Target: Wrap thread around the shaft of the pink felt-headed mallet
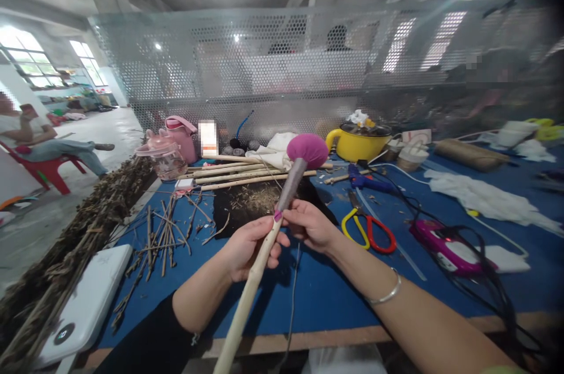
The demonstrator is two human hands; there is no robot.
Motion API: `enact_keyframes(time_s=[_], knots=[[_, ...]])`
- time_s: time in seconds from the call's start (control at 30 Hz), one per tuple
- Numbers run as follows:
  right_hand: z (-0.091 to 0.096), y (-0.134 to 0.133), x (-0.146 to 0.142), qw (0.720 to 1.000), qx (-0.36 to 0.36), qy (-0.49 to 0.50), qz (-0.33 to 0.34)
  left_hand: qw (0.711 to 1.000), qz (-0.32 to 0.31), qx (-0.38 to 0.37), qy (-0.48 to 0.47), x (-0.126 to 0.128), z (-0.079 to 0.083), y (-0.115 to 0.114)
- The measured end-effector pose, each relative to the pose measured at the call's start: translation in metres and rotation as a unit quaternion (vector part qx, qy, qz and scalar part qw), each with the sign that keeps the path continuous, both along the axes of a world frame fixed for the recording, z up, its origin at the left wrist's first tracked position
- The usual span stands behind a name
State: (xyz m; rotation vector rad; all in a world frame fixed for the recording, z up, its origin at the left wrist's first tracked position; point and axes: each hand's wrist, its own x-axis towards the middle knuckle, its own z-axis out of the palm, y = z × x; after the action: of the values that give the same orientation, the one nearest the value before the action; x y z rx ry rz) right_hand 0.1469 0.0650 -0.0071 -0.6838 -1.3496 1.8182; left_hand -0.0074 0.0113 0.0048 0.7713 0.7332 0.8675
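A peeled wooden stick (251,285) with a purple padded head (307,151) slants up and away across the middle. Grey wrapping (291,187) covers its upper part, ending at a small purple band (277,215). My left hand (255,245) is closed round the stick just below that band. With fingers pinched together, my right hand (311,226) grips at the band from the other side; whatever is between the fingertips is partly hidden. A thin grey cord (294,292) hangs below the hands toward the table's front edge.
Scissors (369,230), a blue glue gun (372,180) and a purple device (449,248) with black cables lie right. Behind are bare sticks (247,177), a black cloth (227,209) and a yellow pot (363,144). Twigs (165,233) and a white power bank (88,300) lie left. A person sits far left.
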Motion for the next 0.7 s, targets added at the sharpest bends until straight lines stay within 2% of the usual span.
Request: enact_keyframes(time_s=[0.07, 0.13, 0.17, 0.23, 0.3, 0.33, 0.5, 0.63, 0.7], knots=[[0.0, -0.001, -0.002, 1.0, 0.0, -0.008, -0.021, 0.999, 0.015, 0.003, 0.05, 0.004, -0.005, -0.001], [0.001, -0.001, -0.005, 0.999, 0.006, -0.021, -0.044, 0.983, 0.094, 0.049, 0.149, 0.01, -0.009, -0.003], [0.002, -0.002, -0.007, 0.998, 0.008, -0.026, -0.051, 0.963, 0.148, 0.098, 0.203, 0.013, -0.01, -0.005], [0.002, -0.002, -0.009, 0.997, 0.008, -0.036, -0.063, 0.904, 0.226, 0.218, 0.291, 0.016, -0.012, -0.008], [0.003, -0.002, -0.01, 0.996, 0.01, -0.048, -0.078, 0.854, 0.258, 0.304, 0.332, 0.016, -0.013, -0.009], [0.002, -0.002, -0.01, 0.995, 0.012, -0.053, -0.088, 0.843, 0.264, 0.324, 0.339, 0.015, -0.013, -0.009], [0.002, -0.002, -0.01, 0.994, 0.028, -0.05, -0.097, 0.84, 0.276, 0.321, 0.34, 0.01, -0.014, -0.006], [0.002, -0.004, -0.012, 0.994, 0.022, -0.048, -0.092, 0.822, 0.252, 0.338, 0.383, 0.008, -0.015, -0.005], [0.002, -0.005, -0.013, 0.994, 0.013, -0.053, -0.092, 0.824, 0.237, 0.333, 0.393, 0.007, -0.015, -0.005]])
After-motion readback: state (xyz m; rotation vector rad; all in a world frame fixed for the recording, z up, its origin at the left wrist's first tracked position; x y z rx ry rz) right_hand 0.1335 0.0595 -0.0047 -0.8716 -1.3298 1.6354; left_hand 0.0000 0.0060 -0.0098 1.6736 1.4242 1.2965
